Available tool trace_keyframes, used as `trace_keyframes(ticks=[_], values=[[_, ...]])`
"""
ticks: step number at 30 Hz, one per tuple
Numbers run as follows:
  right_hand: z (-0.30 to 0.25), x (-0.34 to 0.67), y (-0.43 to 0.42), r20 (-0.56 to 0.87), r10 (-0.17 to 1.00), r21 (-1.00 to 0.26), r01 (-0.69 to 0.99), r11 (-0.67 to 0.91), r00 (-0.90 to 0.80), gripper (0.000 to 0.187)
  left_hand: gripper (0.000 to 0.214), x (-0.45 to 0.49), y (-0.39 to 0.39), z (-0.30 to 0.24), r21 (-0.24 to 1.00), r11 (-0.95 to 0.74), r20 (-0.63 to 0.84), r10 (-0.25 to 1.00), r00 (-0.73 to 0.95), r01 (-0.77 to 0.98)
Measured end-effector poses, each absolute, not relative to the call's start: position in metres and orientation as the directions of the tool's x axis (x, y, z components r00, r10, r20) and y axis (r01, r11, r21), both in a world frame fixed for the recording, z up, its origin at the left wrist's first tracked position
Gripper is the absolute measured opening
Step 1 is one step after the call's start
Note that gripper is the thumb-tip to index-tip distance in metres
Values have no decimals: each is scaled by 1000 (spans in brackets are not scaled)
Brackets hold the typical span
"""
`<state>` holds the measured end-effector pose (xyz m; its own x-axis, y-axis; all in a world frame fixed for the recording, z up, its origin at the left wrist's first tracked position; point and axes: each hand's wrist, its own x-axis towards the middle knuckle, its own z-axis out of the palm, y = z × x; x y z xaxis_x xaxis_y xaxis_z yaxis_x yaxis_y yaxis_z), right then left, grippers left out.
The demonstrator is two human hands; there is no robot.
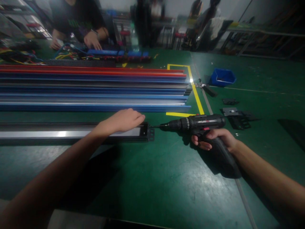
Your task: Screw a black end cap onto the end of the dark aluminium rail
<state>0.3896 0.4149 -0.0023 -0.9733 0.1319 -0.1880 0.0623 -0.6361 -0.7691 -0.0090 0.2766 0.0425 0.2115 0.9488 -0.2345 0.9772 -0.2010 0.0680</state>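
My right hand [219,139] is wrapped round the handle of a black cordless drill [205,122], which points left. Its long bit [157,126] reaches the end of a long black and silver metal profile [71,133]. A small black end bracket [151,134] with slots sits at that end of the profile. My left hand [126,120] lies across the profile close to this end, its fingers bent over the far side and partly hidden.
Behind lie several long blue, black and red profiles [95,103] beside yellow tape [198,98]. Right of them are pliers [208,90], a blue bin [222,77] and black brackets [234,116]. Across the green table [166,178], a person's hands [92,39] are near wires and blue parts.
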Motion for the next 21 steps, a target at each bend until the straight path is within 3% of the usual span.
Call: trace_keyframes(ticks=[21], values=[[1,389,412,-162,157,-742,16,-670,-974,42,54,-10,279,40,39,-223,-216,950,227,974]])
